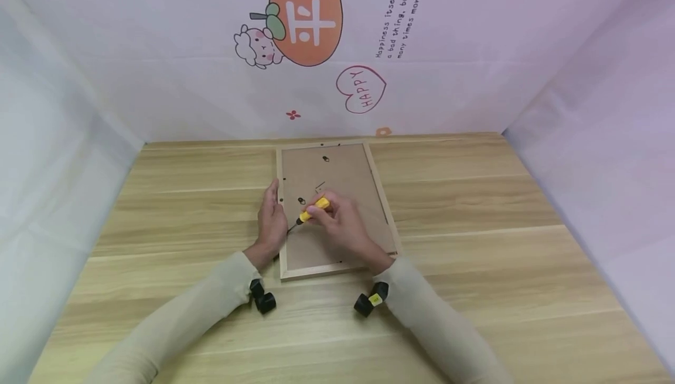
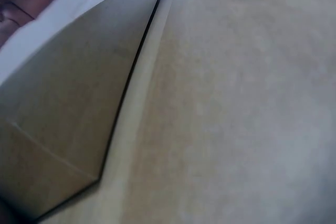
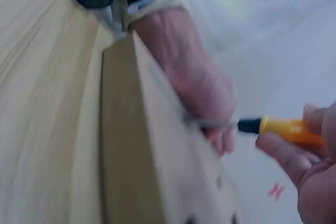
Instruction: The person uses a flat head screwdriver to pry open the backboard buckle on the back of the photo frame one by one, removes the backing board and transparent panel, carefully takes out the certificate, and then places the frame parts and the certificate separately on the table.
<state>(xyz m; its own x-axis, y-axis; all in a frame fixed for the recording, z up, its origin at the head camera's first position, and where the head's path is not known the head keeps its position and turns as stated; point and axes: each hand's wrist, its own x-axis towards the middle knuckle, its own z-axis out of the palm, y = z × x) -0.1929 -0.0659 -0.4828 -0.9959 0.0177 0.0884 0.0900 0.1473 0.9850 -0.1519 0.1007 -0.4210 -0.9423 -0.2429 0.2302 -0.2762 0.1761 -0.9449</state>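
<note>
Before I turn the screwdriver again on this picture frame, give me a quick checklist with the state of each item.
1. Picture frame lies face down, flat on the table: ok.
2. Left hand steadies the frame's left edge: ok.
3. Right hand grips the yellow screwdriver: ok.
4. Screwdriver tip points at the left rail, beside the left hand: ok.
5. Tip seated in a fastener: cannot tell.
6. Left fingers clear of the tip: not ok, very close.
</note>
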